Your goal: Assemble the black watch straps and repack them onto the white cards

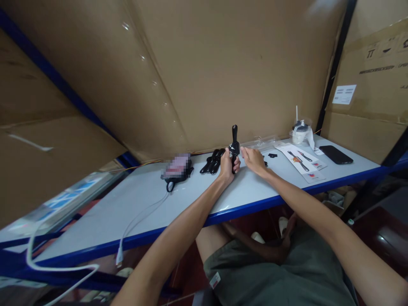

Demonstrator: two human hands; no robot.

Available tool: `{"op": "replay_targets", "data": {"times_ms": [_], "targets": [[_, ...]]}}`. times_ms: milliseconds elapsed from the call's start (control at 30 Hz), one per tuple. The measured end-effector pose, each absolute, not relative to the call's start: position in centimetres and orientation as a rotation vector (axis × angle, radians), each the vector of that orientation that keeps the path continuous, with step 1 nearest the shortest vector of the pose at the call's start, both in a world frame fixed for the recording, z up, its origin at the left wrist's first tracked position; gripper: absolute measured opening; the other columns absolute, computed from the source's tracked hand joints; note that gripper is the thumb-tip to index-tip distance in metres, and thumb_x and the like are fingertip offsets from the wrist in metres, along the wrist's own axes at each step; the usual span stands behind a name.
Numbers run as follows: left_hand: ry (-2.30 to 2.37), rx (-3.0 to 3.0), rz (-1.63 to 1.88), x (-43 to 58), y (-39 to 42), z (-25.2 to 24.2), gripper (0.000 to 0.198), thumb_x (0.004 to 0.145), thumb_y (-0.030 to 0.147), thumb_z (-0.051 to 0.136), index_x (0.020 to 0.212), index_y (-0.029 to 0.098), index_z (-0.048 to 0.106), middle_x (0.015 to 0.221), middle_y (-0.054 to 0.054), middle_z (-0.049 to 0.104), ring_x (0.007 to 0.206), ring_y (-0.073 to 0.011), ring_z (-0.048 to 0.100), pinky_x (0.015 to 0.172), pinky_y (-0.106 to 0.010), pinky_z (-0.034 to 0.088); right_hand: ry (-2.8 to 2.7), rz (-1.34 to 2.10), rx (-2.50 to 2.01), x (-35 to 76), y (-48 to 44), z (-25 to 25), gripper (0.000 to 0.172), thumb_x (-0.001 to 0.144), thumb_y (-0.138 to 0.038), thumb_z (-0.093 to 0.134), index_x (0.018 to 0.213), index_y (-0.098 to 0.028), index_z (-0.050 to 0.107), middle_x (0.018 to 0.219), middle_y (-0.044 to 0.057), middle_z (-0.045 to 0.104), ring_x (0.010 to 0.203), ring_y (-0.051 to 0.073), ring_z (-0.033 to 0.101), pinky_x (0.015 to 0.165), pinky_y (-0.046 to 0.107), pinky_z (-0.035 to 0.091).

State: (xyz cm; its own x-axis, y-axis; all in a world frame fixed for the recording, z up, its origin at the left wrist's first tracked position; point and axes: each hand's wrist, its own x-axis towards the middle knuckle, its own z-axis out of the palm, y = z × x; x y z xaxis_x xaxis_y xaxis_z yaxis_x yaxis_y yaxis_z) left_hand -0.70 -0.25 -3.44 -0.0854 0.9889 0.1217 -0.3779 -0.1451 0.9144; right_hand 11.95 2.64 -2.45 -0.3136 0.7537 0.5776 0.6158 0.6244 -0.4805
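Left hand has its fingers wrapped round the lower part of a black tool, thumb up against its wider middle; tool stands roughly upright, top end sticking up above the fingers, bottom end showing below them. Right hand is just right of the tool's middle, fingers bent toward it; can't tell if they're pinching something small or touching the tool. Both hands are over the table. Just left of the left fingers: a bunch of black handles, lying side by side. Further left: a device with a blurred-out screen, black loop at its near end, white cable running from there toward the near edge. Right of the right fingers: a small flat black part, near; then printed cards with tool pictures, overlapping. Well right, beyond the cards: a black phone lying flat. Behind the cards: a lidded cup with a straw. Cardboard stands behind the fingers.
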Motion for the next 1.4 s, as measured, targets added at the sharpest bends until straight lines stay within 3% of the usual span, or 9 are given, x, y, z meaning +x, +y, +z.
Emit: {"op": "replay_targets", "data": {"times_ms": [233,367,600,867,1033,1167,1267,1400], "targets": [[0.903,1.006,1.558,-0.2,-0.8,-3.2,0.051,0.090,0.071,0.046,0.078,0.022,0.042,0.047,0.009,0.040,0.030,-0.0052,0.027,0.032,-0.018,0.020,-1.934,0.248,-1.069,12.1,3.6,-3.0,0.043,0.107,-0.039,0.030,0.088,-0.021,0.064,0.080,0.005,0.069,0.076,0.019,0.064,0.070,0.025,0.037],[0.942,1.059,1.526,-0.2,-0.7,-3.4,0.050,0.090,0.070,0.047,0.082,0.020,0.048,0.045,0.009,0.041,0.029,-0.0052,0.026,0.031,-0.017,0.019,-1.841,0.384,-0.957,11.9,3.9,-2.9,0.041,0.107,-0.038,0.028,0.087,-0.021,0.061,0.072,0.001,0.064,0.070,0.016,0.060,0.070,0.024,0.039],[1.058,1.311,1.485,0.4,-0.9,-3.9,0.058,0.085,0.076,0.048,0.066,0.021,0.043,0.040,0.006,0.041,0.027,-0.0062,0.028,0.027,-0.019,0.020,-1.693,0.649,-0.877,11.9,4.4,-2.7,0.040,0.093,-0.051,0.053,0.069,-0.021,0.050,0.058,-0.004,0.052,0.058,0.013,0.051,0.056,0.022,0.033],[1.107,1.349,1.452,0.3,-0.8,-4.3,0.066,0.082,0.081,0.044,0.054,0.021,0.041,0.039,0.004,0.039,0.027,-0.0061,0.028,0.026,-0.020,0.020,-1.718,0.697,-0.850,12.1,4.7,-2.7,0.037,0.091,-0.048,0.053,0.067,-0.021,0.048,0.054,-0.005,0.048,0.055,0.012,0.048,0.053,0.022,0.031],[1.051,1.272,1.418,0.4,-1.0,-4.0,0.062,0.084,0.078,0.045,0.062,0.021,0.045,0.042,0.005,0.040,0.029,-0.0058,0.028,0.028,-0.019,0.019,-1.679,0.741,-0.846,12.0,4.8,-2.8,0.036,0.090,-0.047,0.057,0.066,-0.021,0.048,0.051,-0.006,0.046,0.050,0.010,0.047,0.049,0.020,0.031],[0.901,1.234,1.399,0.7,-1.1,-3.7,0.050,0.085,0.069,0.054,0.078,0.019,0.050,0.049,0.008,0.041,0.032,-0.0048,0.027,0.031,-0.018,0.021,-1.568,0.976,-0.855,12.2,4.9,-2.5,0.038,0.095,-0.048,0.049,0.070,-0.020,0.049,0.051,-0.006,0.048,0.042,0.009,0.048,0.042,0.019,0.032],[0.864,1.201,1.470,0.6,-1.0,-3.5,0.040,0.085,0.058,0.060,0.082,0.020,0.048,0.051,0.010,0.039,0.033,-0.0043,0.026,0.032,-0.016,0.019,-1.513,1.226,-0.828,12.2,5.0,-2.4,0.030,0.099,-0.038,0.042,0.079,-0.019,0.053,0.062,-0.003,0.058,0.043,0.010,0.055,0.037,0.018,0.033],[0.889,1.223,1.506,0.2,-0.9,-3.6,0.036,0.085,0.053,0.061,0.083,0.022,0.044,0.052,0.011,0.038,0.033,-0.0043,0.026,0.032,-0.015,0.018,-1.562,1.279,-0.813,12.0,5.3,-2.7,0.011,0.090,-0.021,0.052,0.079,-0.018,0.055,0.067,-0.002,0.063,0.044,0.009,0.056,0.035,0.016,0.033]]}}
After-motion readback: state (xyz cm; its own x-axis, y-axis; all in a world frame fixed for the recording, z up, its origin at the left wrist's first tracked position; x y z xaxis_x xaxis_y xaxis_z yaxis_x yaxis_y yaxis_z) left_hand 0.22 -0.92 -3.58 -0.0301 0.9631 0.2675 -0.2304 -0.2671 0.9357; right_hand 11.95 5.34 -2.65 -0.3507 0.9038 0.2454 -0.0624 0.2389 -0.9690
